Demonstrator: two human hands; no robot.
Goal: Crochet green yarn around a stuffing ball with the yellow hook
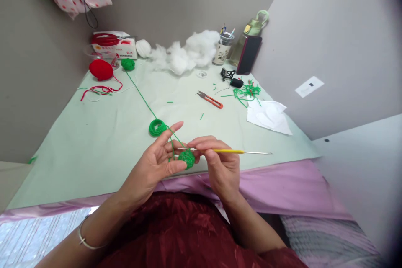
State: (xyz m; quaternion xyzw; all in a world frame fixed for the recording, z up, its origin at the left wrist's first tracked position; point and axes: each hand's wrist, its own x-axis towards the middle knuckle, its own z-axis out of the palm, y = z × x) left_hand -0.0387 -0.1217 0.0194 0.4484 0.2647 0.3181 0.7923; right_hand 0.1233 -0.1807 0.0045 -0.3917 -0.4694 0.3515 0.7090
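Between the thumb and fingers of my left hand (153, 163) is a small round green crochet piece (187, 158). Green yarn runs over the raised left index finger, back to a loose coil of green yarn (157, 127) on the table and on to a green yarn ball (128, 64). My right hand (222, 167) is closed around the yellow handle of a double-ended crochet hook (229, 151). The hook's left tip lies at the top edge of the crochet piece; its other metal end points right. Some right fingertips are hidden behind the piece.
Orange thread snips (211, 100) lie mid-table. Behind are white stuffing (185, 52), a pen cup (223, 50), a bottle (241, 44) and a phone (249, 55). Green yarn scraps (248, 92) and white paper (268, 116) lie right; a red yarn ball (101, 69) sits left. Walls enclose the table.
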